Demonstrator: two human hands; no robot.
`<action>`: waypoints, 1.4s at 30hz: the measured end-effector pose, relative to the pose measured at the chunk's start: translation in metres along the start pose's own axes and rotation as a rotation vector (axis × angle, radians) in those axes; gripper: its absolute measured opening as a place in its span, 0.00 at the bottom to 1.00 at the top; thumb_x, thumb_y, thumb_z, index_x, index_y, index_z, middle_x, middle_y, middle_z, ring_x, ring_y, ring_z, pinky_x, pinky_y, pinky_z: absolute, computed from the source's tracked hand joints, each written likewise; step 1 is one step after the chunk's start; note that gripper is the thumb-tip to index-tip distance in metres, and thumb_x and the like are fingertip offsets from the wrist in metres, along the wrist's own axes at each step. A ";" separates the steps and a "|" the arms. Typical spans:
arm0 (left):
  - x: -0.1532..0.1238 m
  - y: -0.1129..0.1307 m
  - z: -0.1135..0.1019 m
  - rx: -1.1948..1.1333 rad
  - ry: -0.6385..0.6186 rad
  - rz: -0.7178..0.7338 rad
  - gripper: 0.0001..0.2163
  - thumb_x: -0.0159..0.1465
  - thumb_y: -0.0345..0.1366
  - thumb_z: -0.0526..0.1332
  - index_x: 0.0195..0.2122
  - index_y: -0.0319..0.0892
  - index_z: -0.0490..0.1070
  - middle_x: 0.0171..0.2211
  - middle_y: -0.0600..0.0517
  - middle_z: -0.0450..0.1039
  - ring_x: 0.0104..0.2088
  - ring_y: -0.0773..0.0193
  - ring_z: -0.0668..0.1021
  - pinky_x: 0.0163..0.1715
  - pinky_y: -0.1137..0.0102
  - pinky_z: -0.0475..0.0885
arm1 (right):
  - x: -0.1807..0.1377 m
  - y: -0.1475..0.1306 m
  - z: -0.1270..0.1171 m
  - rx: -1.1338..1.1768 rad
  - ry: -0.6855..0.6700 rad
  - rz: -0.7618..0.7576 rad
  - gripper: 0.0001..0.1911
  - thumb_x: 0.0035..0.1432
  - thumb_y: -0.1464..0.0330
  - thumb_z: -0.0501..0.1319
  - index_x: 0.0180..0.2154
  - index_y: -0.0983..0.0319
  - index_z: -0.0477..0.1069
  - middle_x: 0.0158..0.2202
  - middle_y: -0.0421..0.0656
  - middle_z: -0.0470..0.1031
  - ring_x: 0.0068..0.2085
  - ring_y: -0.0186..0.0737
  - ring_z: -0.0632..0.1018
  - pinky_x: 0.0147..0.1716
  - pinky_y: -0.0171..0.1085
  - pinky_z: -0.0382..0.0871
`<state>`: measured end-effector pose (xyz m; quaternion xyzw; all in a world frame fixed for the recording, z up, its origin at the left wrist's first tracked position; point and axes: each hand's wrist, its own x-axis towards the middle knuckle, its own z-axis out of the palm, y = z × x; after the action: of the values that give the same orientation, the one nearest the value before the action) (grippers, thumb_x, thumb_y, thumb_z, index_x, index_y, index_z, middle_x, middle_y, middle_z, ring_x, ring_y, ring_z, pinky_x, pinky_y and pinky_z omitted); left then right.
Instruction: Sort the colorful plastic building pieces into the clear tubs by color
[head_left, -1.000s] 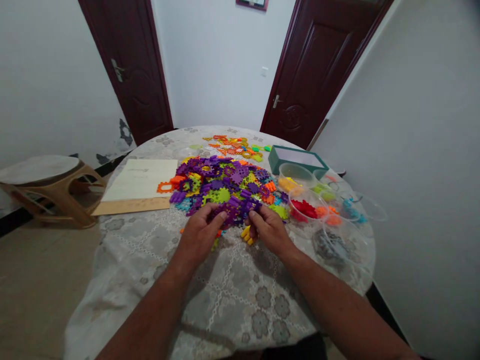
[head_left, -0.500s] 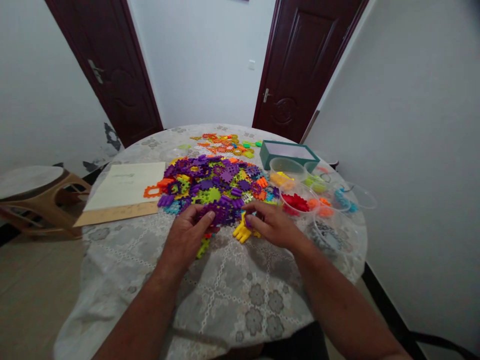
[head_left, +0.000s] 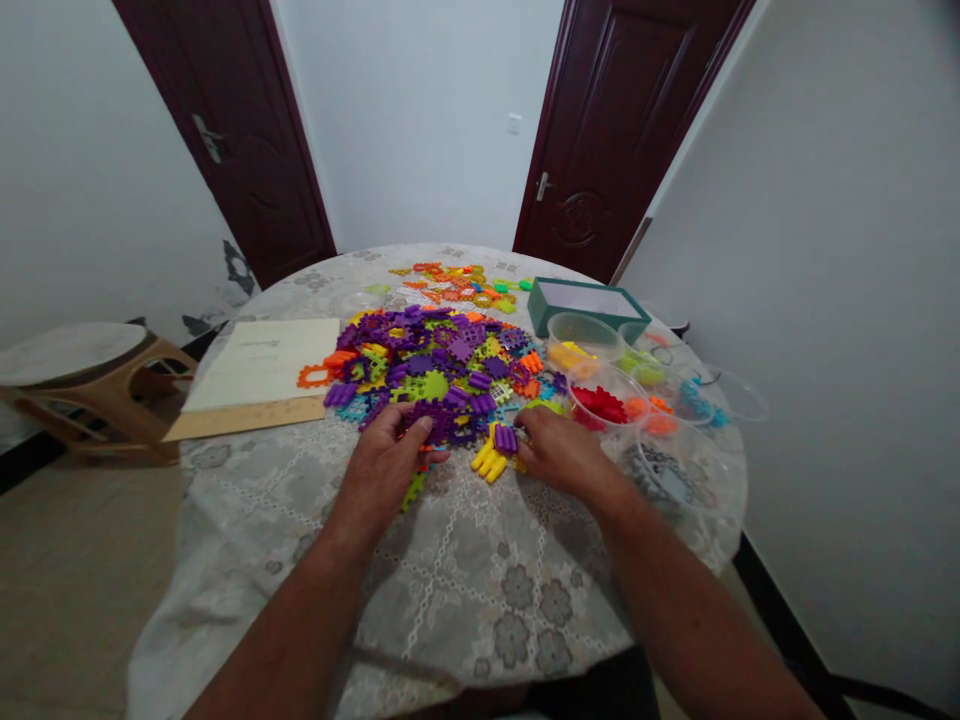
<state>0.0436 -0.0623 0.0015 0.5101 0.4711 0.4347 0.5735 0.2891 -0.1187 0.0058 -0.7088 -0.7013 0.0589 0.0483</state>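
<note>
A heap of plastic interlocking pieces (head_left: 439, 365), mostly purple with green, orange and yellow, lies in the middle of a round table (head_left: 480, 580) under a lace cloth. My left hand (head_left: 384, 470) rests at the heap's near edge, fingers curled on purple pieces. My right hand (head_left: 561, 452) pinches a small purple piece (head_left: 506, 438) just right of a yellow piece (head_left: 487, 462) lying on the cloth.
Clear plastic bowls (head_left: 611, 395) holding sorted red, yellow, green, orange and blue pieces stand at the right, behind them a green box (head_left: 585, 305). A paper sheet on a board (head_left: 262, 375) lies at the left. More orange pieces (head_left: 450, 283) lie at the far side. A wooden stool (head_left: 82, 385) stands left of the table.
My right hand has drawn away to the right, pulling a small purple piece out of the heap. My left hand stays on the heap's near edge. The yellow piece is now uncovered.
</note>
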 end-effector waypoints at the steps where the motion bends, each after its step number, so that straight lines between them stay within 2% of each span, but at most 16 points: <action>1: 0.000 -0.002 0.000 -0.010 -0.015 0.002 0.13 0.66 0.42 0.67 0.48 0.45 0.73 0.44 0.51 0.76 0.37 0.63 0.82 0.39 0.63 0.85 | -0.001 -0.002 0.001 0.013 0.021 -0.024 0.14 0.71 0.61 0.59 0.54 0.59 0.74 0.52 0.52 0.79 0.49 0.51 0.80 0.41 0.40 0.67; 4: 0.001 -0.005 -0.001 -0.015 -0.077 0.025 0.13 0.65 0.44 0.67 0.48 0.44 0.73 0.44 0.50 0.77 0.41 0.60 0.82 0.42 0.60 0.85 | -0.004 -0.007 0.002 0.037 0.029 -0.088 0.15 0.69 0.63 0.60 0.54 0.58 0.72 0.53 0.50 0.78 0.49 0.50 0.80 0.40 0.39 0.66; 8: -0.002 0.000 -0.003 0.102 -0.172 0.098 0.15 0.66 0.46 0.65 0.48 0.43 0.75 0.44 0.49 0.80 0.43 0.57 0.82 0.47 0.59 0.81 | -0.001 -0.009 0.003 0.065 0.023 -0.128 0.11 0.70 0.64 0.60 0.51 0.59 0.73 0.49 0.50 0.79 0.48 0.48 0.79 0.41 0.39 0.65; 11: -0.005 0.006 -0.006 0.241 -0.212 0.166 0.13 0.68 0.45 0.63 0.47 0.43 0.77 0.43 0.49 0.81 0.44 0.56 0.82 0.49 0.59 0.77 | 0.005 -0.008 0.002 0.097 0.036 -0.078 0.10 0.71 0.65 0.55 0.43 0.60 0.75 0.42 0.49 0.80 0.43 0.45 0.78 0.39 0.38 0.63; 14: -0.007 0.007 -0.007 0.289 -0.272 0.200 0.13 0.68 0.44 0.63 0.48 0.45 0.78 0.45 0.49 0.83 0.46 0.55 0.82 0.51 0.59 0.76 | 0.010 -0.007 -0.002 0.185 0.105 -0.025 0.09 0.67 0.69 0.56 0.38 0.61 0.75 0.38 0.47 0.80 0.38 0.43 0.78 0.37 0.38 0.62; 18: -0.010 0.005 -0.005 0.216 -0.343 0.174 0.14 0.67 0.42 0.64 0.52 0.45 0.78 0.49 0.48 0.83 0.50 0.54 0.83 0.54 0.58 0.75 | 0.007 -0.017 -0.002 0.545 0.221 -0.058 0.11 0.64 0.71 0.57 0.44 0.60 0.77 0.35 0.42 0.80 0.36 0.40 0.78 0.36 0.36 0.65; 21: -0.013 0.003 0.000 0.131 -0.353 0.167 0.12 0.67 0.41 0.65 0.50 0.45 0.78 0.48 0.48 0.83 0.48 0.55 0.84 0.53 0.59 0.77 | 0.002 -0.032 0.005 0.896 0.171 -0.132 0.12 0.67 0.68 0.57 0.49 0.59 0.76 0.34 0.40 0.80 0.33 0.38 0.78 0.33 0.35 0.68; 23: -0.013 0.000 0.003 0.068 -0.314 0.175 0.12 0.67 0.42 0.66 0.48 0.44 0.78 0.46 0.48 0.83 0.46 0.57 0.84 0.51 0.60 0.78 | -0.001 -0.042 0.012 1.094 0.135 -0.162 0.13 0.68 0.68 0.57 0.51 0.59 0.74 0.32 0.39 0.79 0.30 0.37 0.78 0.31 0.35 0.70; 26: -0.011 -0.005 0.004 0.000 -0.229 0.165 0.16 0.66 0.45 0.68 0.51 0.44 0.76 0.45 0.48 0.83 0.42 0.57 0.84 0.46 0.60 0.81 | -0.002 -0.051 0.019 1.250 0.101 -0.163 0.13 0.67 0.68 0.58 0.52 0.59 0.72 0.29 0.37 0.78 0.28 0.36 0.78 0.30 0.35 0.72; 30: -0.008 -0.008 0.002 0.033 -0.208 0.160 0.19 0.66 0.49 0.68 0.55 0.45 0.76 0.50 0.47 0.82 0.46 0.54 0.84 0.43 0.60 0.83 | -0.004 -0.054 0.020 1.254 0.079 -0.190 0.18 0.65 0.69 0.60 0.56 0.58 0.71 0.31 0.37 0.78 0.30 0.37 0.79 0.31 0.36 0.73; 33: -0.008 -0.005 0.001 0.159 -0.205 0.195 0.18 0.67 0.48 0.67 0.54 0.46 0.78 0.50 0.47 0.82 0.48 0.54 0.84 0.46 0.61 0.82 | -0.005 -0.056 0.019 1.142 0.135 -0.239 0.26 0.63 0.68 0.64 0.63 0.56 0.69 0.42 0.42 0.81 0.37 0.40 0.81 0.37 0.38 0.75; 36: -0.007 -0.003 0.002 0.306 -0.183 0.268 0.16 0.69 0.47 0.64 0.53 0.47 0.80 0.50 0.48 0.83 0.49 0.54 0.84 0.49 0.62 0.81 | -0.003 -0.059 0.018 0.960 0.256 -0.263 0.26 0.62 0.67 0.67 0.61 0.56 0.71 0.53 0.44 0.80 0.49 0.44 0.80 0.49 0.42 0.74; 38: -0.007 -0.004 0.003 0.348 -0.188 0.288 0.17 0.70 0.48 0.62 0.54 0.48 0.81 0.50 0.48 0.84 0.47 0.54 0.85 0.48 0.62 0.81 | -0.001 -0.060 0.016 0.911 0.284 -0.247 0.22 0.63 0.69 0.65 0.59 0.57 0.73 0.53 0.44 0.81 0.50 0.43 0.80 0.51 0.41 0.73; 42: -0.008 -0.007 0.004 0.430 -0.196 0.338 0.18 0.72 0.49 0.59 0.55 0.49 0.81 0.49 0.48 0.85 0.44 0.55 0.86 0.45 0.63 0.81 | -0.004 -0.057 -0.006 0.838 0.235 -0.173 0.15 0.64 0.71 0.62 0.52 0.58 0.75 0.44 0.41 0.82 0.42 0.40 0.80 0.43 0.37 0.72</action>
<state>0.0462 -0.0720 -0.0043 0.7308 0.4028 0.3631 0.4145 0.2338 -0.1220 0.0201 -0.5684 -0.6635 0.2530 0.4156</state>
